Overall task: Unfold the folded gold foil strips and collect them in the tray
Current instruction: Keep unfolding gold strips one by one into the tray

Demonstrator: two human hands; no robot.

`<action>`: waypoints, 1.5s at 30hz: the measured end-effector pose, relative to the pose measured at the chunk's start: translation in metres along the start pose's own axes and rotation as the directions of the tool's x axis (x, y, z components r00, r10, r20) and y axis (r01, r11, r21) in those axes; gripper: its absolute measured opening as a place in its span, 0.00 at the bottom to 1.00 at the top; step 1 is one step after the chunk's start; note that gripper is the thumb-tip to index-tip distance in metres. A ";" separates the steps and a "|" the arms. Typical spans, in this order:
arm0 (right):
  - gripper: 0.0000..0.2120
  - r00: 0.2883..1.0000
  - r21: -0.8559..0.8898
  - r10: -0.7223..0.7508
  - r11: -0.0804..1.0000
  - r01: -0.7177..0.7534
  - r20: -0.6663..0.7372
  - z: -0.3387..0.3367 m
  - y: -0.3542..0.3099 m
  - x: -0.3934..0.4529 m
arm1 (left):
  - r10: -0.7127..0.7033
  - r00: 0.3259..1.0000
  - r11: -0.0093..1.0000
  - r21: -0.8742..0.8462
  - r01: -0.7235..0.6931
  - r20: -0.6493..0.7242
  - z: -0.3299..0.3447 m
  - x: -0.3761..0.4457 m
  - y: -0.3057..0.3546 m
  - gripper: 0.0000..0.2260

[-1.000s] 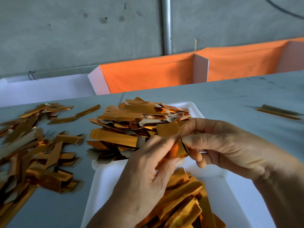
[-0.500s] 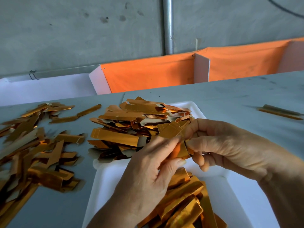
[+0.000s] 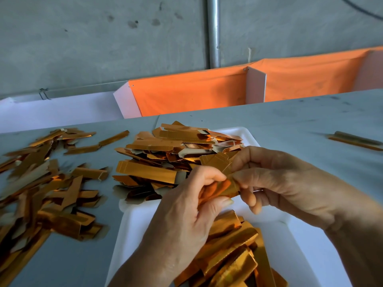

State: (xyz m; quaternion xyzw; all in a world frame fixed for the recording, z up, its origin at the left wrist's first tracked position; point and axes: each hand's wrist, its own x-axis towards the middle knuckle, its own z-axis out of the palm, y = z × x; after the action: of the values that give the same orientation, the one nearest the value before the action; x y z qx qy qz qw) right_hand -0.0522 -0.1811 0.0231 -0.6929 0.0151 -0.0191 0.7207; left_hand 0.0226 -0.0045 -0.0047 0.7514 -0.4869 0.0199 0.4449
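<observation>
Inside white tray [image 3: 136, 222] — gold strips [image 3: 234, 251]

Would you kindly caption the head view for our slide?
Both hands, left hand and right hand, pinch one gold foil strip above the white tray.

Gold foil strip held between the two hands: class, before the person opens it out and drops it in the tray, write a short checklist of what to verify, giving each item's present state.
1. Left hand pinches the foil strip: ok.
2. Right hand pinches the same strip: ok.
3. Strip fully unfolded: not ok, it looks creased between the fingers.
4. Hands held over the white tray: ok.
5. Bare room in the tray for another strip: ok, on the right side.
6. Only one strip in the grip: cannot tell, the fingers hide part of it.
</observation>
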 end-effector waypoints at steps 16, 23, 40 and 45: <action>0.06 0.995 0.144 0.047 0.988 -0.058 0.084 -0.006 0.006 0.004 | 0.034 0.999 0.998 -0.052 -0.034 0.007 -0.002 -0.002 0.005 0.10; 0.07 1.000 0.006 0.027 1.000 -0.027 0.012 -0.006 0.004 0.001 | 0.092 0.995 0.986 0.145 -0.085 -0.042 0.001 0.001 0.006 0.10; 0.13 0.980 0.205 -0.071 0.978 0.032 0.184 -0.015 0.006 0.000 | 0.105 0.992 0.994 -0.025 -0.107 -0.068 -0.001 -0.002 0.008 0.10; 0.08 0.979 0.286 -0.083 0.958 0.027 0.186 -0.009 0.007 0.003 | 0.097 0.991 0.994 -0.044 -0.101 -0.096 -0.001 -0.003 0.009 0.10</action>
State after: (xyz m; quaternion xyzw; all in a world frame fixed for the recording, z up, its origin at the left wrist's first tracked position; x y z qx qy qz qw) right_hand -0.0496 -0.1905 0.0154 -0.5819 -0.0782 0.0270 0.8090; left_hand 0.0145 -0.0029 0.0008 0.7134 -0.5026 0.0651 0.4840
